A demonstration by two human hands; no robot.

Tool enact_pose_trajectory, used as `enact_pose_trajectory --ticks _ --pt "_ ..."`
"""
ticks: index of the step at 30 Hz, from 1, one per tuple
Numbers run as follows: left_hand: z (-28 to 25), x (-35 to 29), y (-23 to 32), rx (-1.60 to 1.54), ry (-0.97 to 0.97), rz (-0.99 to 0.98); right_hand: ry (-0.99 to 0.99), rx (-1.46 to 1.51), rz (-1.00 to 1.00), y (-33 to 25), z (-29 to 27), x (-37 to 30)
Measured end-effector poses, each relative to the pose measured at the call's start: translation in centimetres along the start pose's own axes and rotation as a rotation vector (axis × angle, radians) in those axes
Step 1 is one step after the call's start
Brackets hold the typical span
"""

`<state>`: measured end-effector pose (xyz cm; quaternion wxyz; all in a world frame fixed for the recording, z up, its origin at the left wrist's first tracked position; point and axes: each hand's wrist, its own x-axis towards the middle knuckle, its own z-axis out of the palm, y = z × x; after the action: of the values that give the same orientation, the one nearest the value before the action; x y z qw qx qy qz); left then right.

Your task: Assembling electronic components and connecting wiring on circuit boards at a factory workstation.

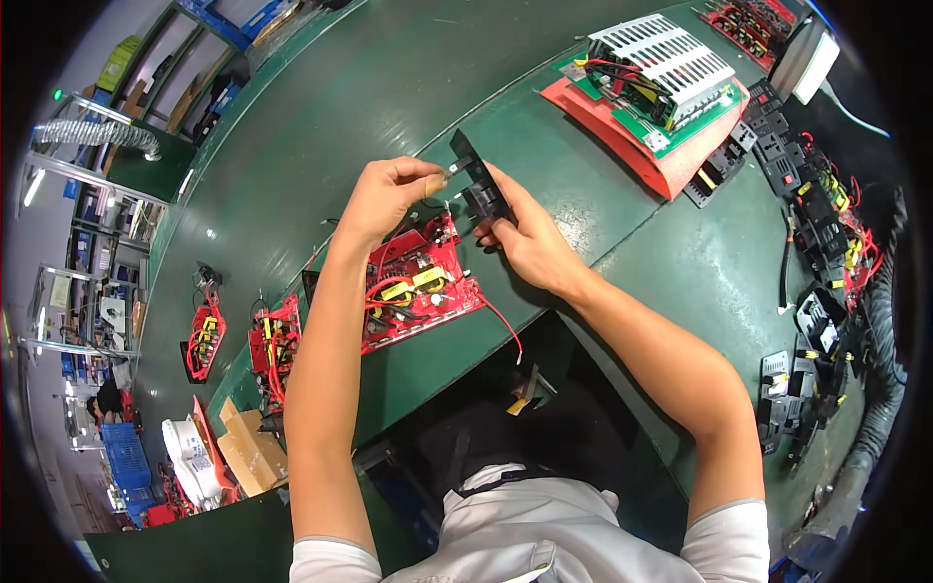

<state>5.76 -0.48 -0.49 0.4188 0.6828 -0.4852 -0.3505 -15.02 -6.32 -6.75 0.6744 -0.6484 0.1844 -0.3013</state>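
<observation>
Green table point(292, 126) fills mid-frame; red circuit board point(413, 301) near centre. Right hand point(525, 243) firmly grips black panel point(475, 173), upper centre. Left hand point(389, 204) pinched beside it; can't tell on what. Probably wiring; next move likely needs steady alignment.

Left of the green worktop point(301, 117) are a pale wall point(92, 47), stocked shelves point(105, 257), a lit tube point(34, 187) and a ribbed duct point(92, 134).
</observation>
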Motion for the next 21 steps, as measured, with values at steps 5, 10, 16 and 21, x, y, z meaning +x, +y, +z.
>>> enact_pose_trajectory --ticks 5,10,16,21 --pt "-0.6 -0.3 -0.4 -0.061 -0.039 0.089 -0.011 0.013 0.007 -0.2 0.0 0.2" --pt "-0.4 -0.2 -0.3 -0.068 -0.035 0.082 -0.005 -0.016 -0.044 -0.1 0.2 0.1" --pt "0.1 -0.5 -0.4 0.171 0.069 0.186 0.028 -0.183 -0.138 0.3 0.5 -0.1" --pt "1.0 -0.8 -0.1 0.51 0.191 0.423 0.001 -0.135 -0.096 0.2 0.0 -0.1"
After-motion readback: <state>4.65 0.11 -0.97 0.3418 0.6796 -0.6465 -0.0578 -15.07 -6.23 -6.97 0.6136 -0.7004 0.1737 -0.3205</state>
